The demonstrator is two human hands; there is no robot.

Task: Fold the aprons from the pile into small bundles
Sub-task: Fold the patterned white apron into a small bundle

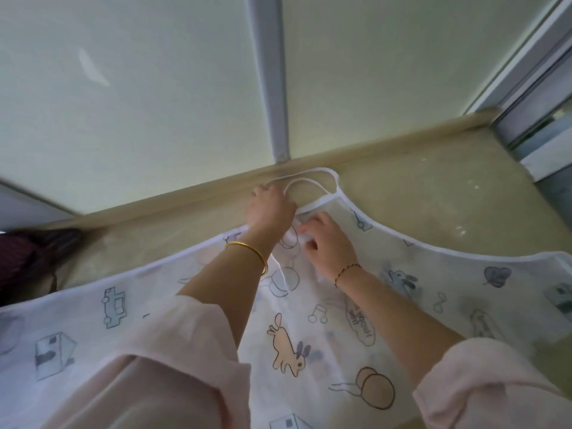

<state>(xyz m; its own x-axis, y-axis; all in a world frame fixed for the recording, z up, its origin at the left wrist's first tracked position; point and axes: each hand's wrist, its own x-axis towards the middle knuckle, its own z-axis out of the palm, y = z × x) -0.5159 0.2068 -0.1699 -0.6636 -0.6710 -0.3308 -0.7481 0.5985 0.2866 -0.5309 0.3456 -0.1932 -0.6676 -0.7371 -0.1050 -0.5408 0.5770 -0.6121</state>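
The right hand [328, 243] has its fingers curled and pinches a small bunch of white fabric at the top of the apron [309, 329], close to the bib's upper edge. Just beside it, the left hand [270, 209] reaches over the spot where the neck strap [309, 180] runs in. Its fingers are hidden behind the knuckles, so I cannot tell whether it grips the strap or only presses on it. A gold bangle [249, 250] sits on the left wrist, and pale pink sleeves [173, 351] cover both forearms. The apron itself, thin and white with printed rabbits, cars and houses, lies spread open and flat across the beige counter [433, 187]. Its strap loop rests against the raised back edge below the frosted window panes [123, 88]. No fold shows in the body of the apron, and no finished bundle is in view. This one appears to be at the very start, with the strap being gathered first and all the folding yet to do. A dark patterned cloth [24, 261] at the far left may be part of the pile, but that is unclear.
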